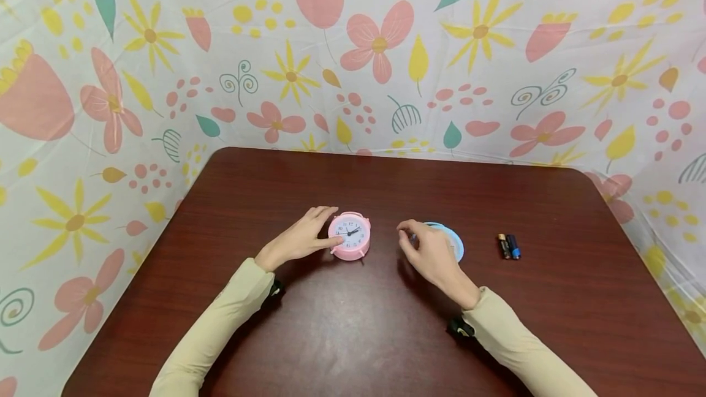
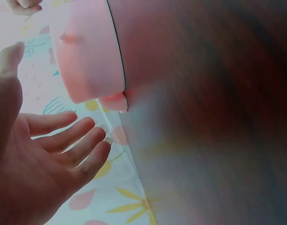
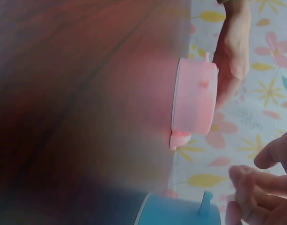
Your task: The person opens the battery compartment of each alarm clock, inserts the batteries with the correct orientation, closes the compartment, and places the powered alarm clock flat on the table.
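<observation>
A pink alarm clock (image 1: 350,239) lies on its back on the table, its white dial facing up. At its left side is my left hand (image 1: 303,234), fingers straight and spread, with the thumb overlapping the dial's edge in the head view. The left wrist view shows a gap between these fingers and the pink clock (image 2: 91,56). Over a blue clock (image 1: 457,245) hovers my right hand (image 1: 436,253), covering much of it from above. In the right wrist view its fingers (image 3: 255,197) are loosely bent, nothing between them and the thumb, beside the blue casing (image 3: 176,212).
Two batteries, one black and gold (image 1: 504,247) and one black and blue (image 1: 514,247), lie side by side right of the blue clock. The dark brown table (image 1: 353,342) has rounded far corners. A flower-patterned cloth (image 1: 380,84) hangs behind it and along its sides.
</observation>
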A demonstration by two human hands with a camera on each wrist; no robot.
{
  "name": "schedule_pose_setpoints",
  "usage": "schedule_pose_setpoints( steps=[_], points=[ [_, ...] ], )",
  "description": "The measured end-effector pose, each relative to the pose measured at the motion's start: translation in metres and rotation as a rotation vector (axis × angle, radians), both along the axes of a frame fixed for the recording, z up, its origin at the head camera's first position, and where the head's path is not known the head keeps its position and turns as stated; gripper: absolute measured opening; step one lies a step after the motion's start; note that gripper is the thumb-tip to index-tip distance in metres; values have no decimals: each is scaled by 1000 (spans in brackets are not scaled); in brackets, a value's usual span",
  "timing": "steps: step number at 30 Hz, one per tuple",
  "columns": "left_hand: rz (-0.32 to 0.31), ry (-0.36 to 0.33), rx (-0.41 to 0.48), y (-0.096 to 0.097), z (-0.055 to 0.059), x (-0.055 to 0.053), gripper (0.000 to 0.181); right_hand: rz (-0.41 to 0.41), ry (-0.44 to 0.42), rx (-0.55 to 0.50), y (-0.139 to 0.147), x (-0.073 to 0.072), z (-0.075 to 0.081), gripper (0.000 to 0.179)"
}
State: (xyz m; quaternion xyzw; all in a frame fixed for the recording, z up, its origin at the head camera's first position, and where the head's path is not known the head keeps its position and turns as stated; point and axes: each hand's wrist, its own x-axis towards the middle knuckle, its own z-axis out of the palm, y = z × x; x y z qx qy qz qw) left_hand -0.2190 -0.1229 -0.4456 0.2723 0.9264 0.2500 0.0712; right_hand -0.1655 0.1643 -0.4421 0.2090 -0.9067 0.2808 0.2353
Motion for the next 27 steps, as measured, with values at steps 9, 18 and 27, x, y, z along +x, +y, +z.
schedule_pose_setpoints(
  steps=[9, 18, 27],
  points=[
    [-39, -16, -17, 3, -3, 0, 92, 33, -154, 31, -16, -3, -2, 23],
    [-66, -18, 0, 5, -3, 1, 88, 51, -247, 121, -25, -8, 2, 47],
    [-107, 29, 27, 9, -6, -1, 90, 91, -423, 161, -32, -18, 6, 72]
  ],
)
